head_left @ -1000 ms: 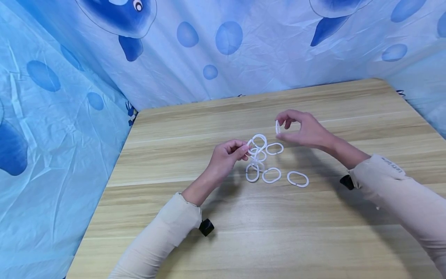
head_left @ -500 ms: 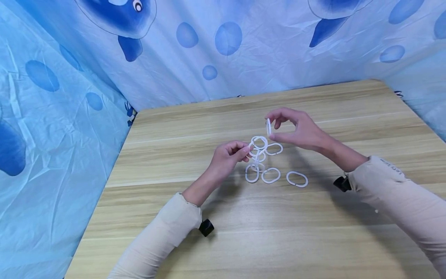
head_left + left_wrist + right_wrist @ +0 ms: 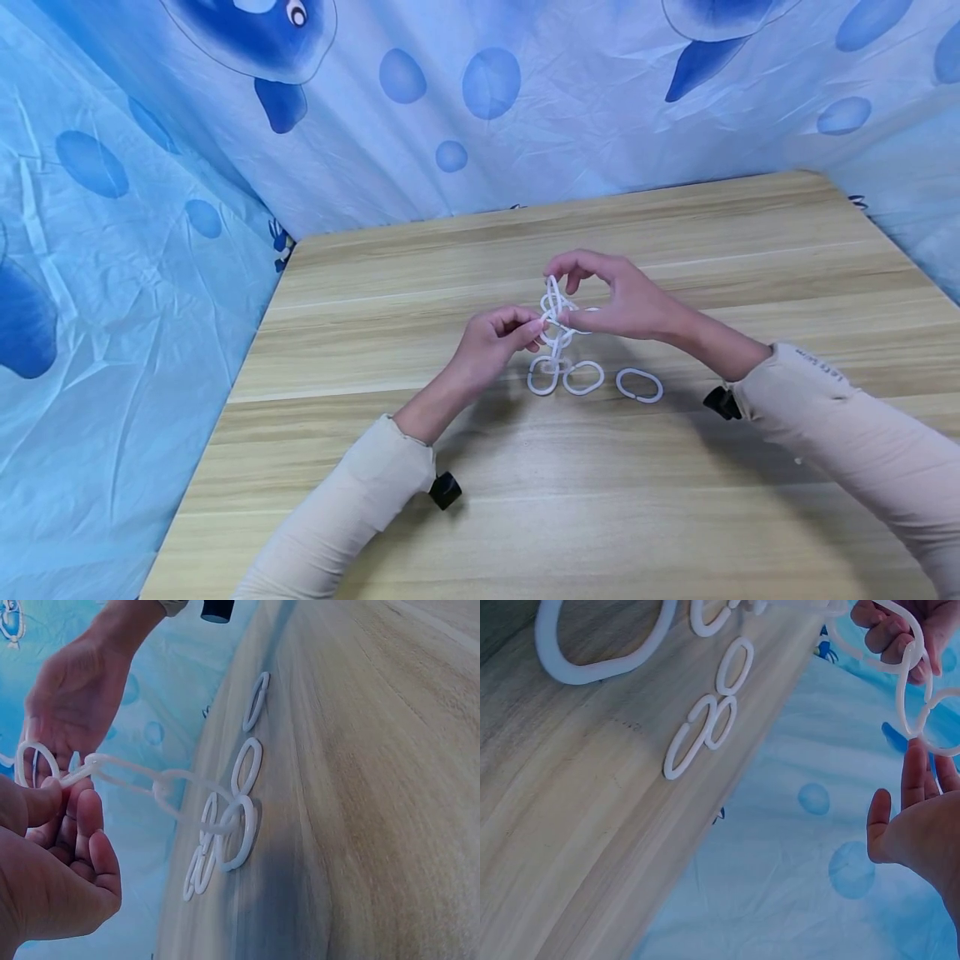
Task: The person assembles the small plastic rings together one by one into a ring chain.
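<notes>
White oval plastic chain links, each with a small gap, are in all views. My left hand [image 3: 487,348] pinches a link of a short chain [image 3: 127,774] between thumb and fingers. The chain slants down from there to a link [image 3: 236,844] near the table. My right hand [image 3: 628,302] holds another link [image 3: 553,287] upright between thumb and fingertips, close over the left hand's link and overlapping it in the head view. In the right wrist view, the right hand [image 3: 930,825] has its fingertips at a link, with the left hand [image 3: 900,634] beyond.
Loose links lie on the wooden table [image 3: 600,500]: one link [image 3: 640,385] at the right, another link [image 3: 583,377] nearer the chain, and others behind the hands. A blue curtain [image 3: 337,167] printed with whales and bubbles hangs along the table's back and left side.
My right hand has moved left and slightly down with its link, from apart to right over the left hand's link. The left hand has stayed almost in place, still pinching the chain.
</notes>
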A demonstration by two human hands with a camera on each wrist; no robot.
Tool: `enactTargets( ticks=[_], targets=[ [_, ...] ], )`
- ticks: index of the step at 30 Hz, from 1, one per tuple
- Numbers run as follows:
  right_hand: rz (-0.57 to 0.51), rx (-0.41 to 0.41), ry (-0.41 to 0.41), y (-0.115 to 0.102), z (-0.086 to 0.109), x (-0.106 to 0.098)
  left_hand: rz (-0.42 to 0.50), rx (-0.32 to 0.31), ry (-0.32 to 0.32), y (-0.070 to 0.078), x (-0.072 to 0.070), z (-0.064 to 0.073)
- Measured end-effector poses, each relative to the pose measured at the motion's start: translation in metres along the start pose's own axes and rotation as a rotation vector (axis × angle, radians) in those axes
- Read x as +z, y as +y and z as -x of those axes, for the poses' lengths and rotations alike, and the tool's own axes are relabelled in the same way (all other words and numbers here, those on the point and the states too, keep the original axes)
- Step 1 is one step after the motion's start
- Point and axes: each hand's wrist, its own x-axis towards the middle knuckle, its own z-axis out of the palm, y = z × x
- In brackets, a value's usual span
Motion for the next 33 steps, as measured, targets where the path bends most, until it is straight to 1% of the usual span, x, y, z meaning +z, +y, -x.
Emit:
enactTargets(
  ticks=[4,10,15,17,22,24,28,33],
  targets=[
    [0.02,-0.014,-0.012,0.002,0.001,0.003,0.002,0.006,0.001,-0.002,0.0,0.0],
    [0.038,-0.035,-0.028,0.004,0.001,0.004,-0.01,-0.004,0.007,-0.003,0.0,0.001],
    [0.051,-0.042,-0.07,0.008,0.002,0.007,-0.007,-0.003,0.027,-0.001,0.0,0.001],
    [0.067,-0.065,-0.075,0.009,0.003,0.008,-0.012,-0.002,0.028,0.0,0.0,0.001],
    [0.126,-0.145,-0.04,0.009,0.003,0.011,-0.017,-0.006,0.001,0.0,0.0,0.001],
    [0.146,-0.161,-0.025,0.009,0.003,0.012,-0.019,-0.011,-0.002,-0.001,0.0,0.001],
    [0.177,-0.173,-0.01,0.008,0.004,0.014,-0.018,-0.022,0.023,-0.001,-0.001,0.001],
    [0.194,-0.205,0.005,0.009,0.004,0.016,0.017,0.011,0.049,0.0,-0.002,0.0]
  ],
)
